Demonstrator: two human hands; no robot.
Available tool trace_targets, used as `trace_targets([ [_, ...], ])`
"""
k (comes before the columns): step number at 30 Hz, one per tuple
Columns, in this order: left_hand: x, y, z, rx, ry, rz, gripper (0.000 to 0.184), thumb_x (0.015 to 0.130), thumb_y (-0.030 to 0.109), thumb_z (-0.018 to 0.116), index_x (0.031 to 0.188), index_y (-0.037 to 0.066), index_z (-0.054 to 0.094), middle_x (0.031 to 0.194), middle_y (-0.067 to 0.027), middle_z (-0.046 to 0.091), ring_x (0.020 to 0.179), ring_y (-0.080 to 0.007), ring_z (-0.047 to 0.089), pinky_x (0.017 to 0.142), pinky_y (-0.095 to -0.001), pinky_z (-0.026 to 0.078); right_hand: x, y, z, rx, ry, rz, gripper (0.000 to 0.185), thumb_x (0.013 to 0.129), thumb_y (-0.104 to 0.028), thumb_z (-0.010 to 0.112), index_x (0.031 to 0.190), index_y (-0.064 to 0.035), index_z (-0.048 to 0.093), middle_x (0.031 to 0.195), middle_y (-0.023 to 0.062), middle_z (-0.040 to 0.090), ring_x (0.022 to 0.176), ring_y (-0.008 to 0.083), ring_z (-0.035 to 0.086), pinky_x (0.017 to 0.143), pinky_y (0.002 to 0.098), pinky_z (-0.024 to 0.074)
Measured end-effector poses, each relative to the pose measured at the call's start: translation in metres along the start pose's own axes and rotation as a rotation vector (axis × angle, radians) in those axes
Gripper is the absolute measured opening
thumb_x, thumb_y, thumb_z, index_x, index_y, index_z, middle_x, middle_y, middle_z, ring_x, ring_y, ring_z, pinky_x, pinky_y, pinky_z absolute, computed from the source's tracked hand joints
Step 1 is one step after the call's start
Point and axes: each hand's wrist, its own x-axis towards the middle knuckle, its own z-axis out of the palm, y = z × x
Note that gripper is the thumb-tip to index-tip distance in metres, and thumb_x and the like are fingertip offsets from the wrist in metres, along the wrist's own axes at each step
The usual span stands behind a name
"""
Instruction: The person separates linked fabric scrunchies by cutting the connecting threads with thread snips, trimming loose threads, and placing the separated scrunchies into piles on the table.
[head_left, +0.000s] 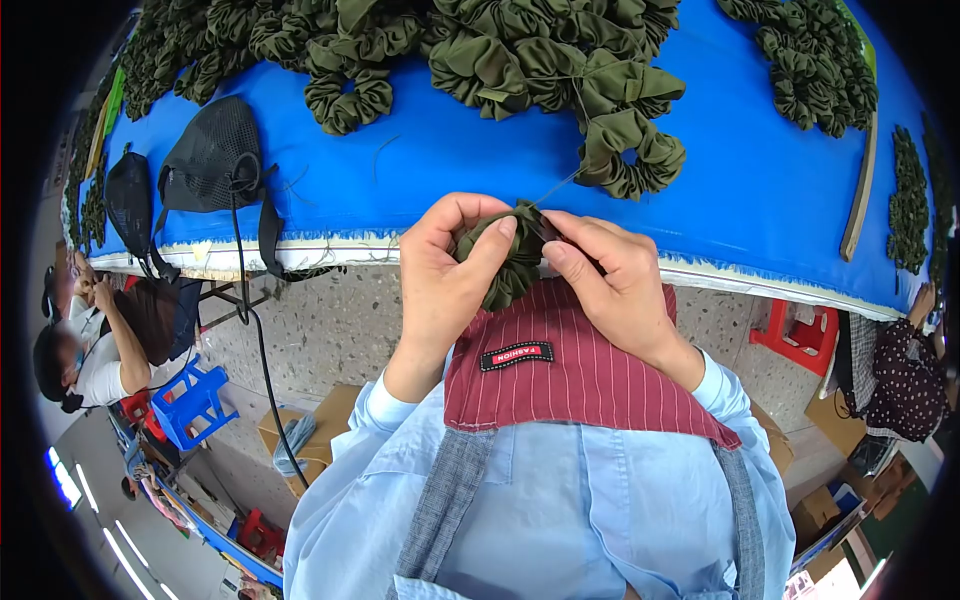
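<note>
Close to my body, at the table's near edge, my left hand [450, 260] is closed round a dark green scrunchie [512, 275], its thumb pressed on the gathered fabric. My right hand [615, 275] is closed at the scrunchie's right side. Between its fingers shows a slim dark tool [547, 232], mostly hidden, so its kind is unclear. A thread [556, 188] runs from the held scrunchie up to another green scrunchie [632, 153] lying on the blue table [440, 165].
Heaps of green scrunchies [520, 50] cover the far side, with another pile [815, 65] at right. A black mesh pouch [210, 155] with a cable lies at left. A wooden strip [860, 190] lies at right. Other people [105, 350] sit on both sides, near a blue stool [190, 405].
</note>
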Motion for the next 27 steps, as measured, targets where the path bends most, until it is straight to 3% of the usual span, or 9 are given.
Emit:
trace_targets([
  [12,-0.0049,0.0013,0.0034,0.176,0.035,0.054,0.008,0.076,0.001,0.065,0.084,0.000,0.064,0.068,0.0003,0.057,0.057,-0.0051,0.043,0.052,-0.0175,0.035,-0.0039,-0.0068,0.0013,-0.148,0.010,-0.070,0.025,0.079,0.000,0.062,0.104,0.0041,0.063,0.075,0.0078,0.064,0.056,0.0132,0.051,0.052,0.0236,0.0412],
  [21,-0.0063,0.0006,0.0059,0.381,0.054,0.252,0.005,0.074,0.001,0.065,0.078,0.001,0.064,0.065,0.0010,0.053,0.055,-0.0069,0.040,0.050,-0.0194,0.033,-0.0069,-0.0068,0.0009,-0.096,0.025,-0.069,0.025,0.079,0.001,0.062,0.103,0.0041,0.063,0.073,0.0067,0.062,0.055,0.0120,0.048,0.051,0.0229,0.0396],
  [27,-0.0069,0.0020,0.0037,0.253,0.052,0.154,0.009,0.072,0.000,0.066,0.082,0.001,0.064,0.065,0.0014,0.053,0.056,-0.0067,0.041,0.052,-0.0185,0.035,-0.0068,-0.0028,0.0002,0.053,0.188,-0.019,0.024,0.077,0.003,0.062,0.101,0.0021,0.064,0.071,0.0030,0.061,0.055,0.0106,0.047,0.053,0.0226,0.0391],
])
